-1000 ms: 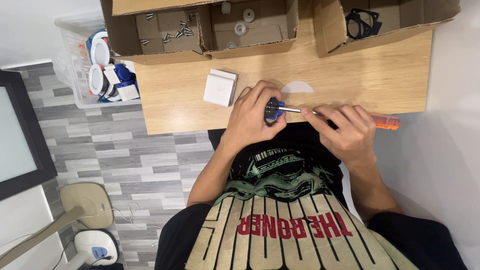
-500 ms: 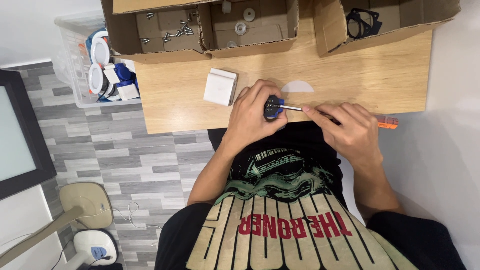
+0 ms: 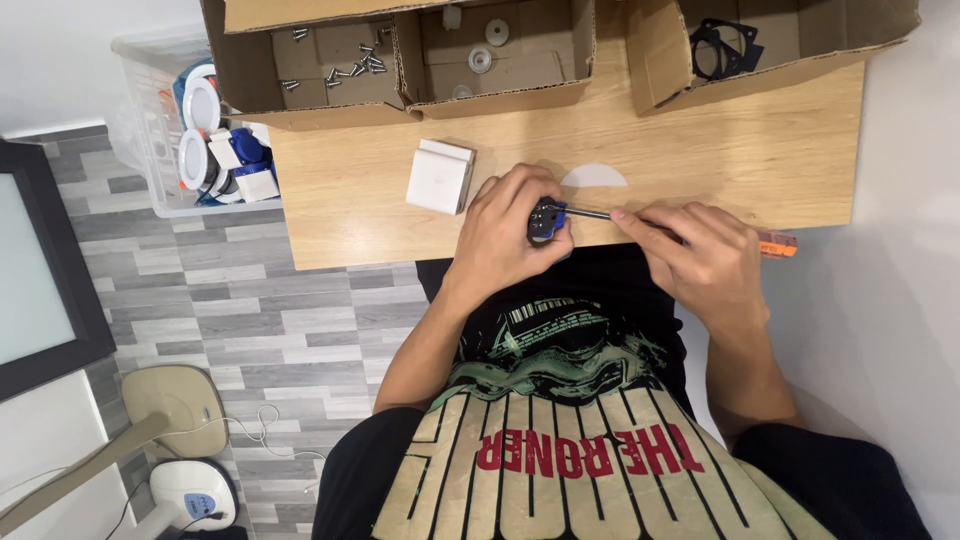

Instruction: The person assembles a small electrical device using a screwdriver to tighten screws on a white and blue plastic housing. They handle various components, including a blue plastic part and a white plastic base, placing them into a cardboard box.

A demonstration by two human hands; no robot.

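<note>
Up along the far edge of the wooden table (image 3: 780, 150) stand three open brown cardboard boxes, the left one (image 3: 320, 60) holding loose screws, the middle one (image 3: 500, 50) pale round washers, the right one (image 3: 760, 45) black frame-shaped parts, while a small white square box (image 3: 440, 176) lies just left of the hands (a clear plastic bin (image 3: 190, 130) of white and blue parts sits off the table's left end). Near the table's front edge the left hand (image 3: 505, 235) has its fingers curled tight around a small blue and black part (image 3: 545, 218), and the right hand (image 3: 700, 262) is closed around an orange-handled screwdriver (image 3: 775, 244), index finger laid along the shaft, whose tip touches that part.

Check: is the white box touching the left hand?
No. The white box lies on the table, apart from the left hand, which holds a small blue part.
</note>
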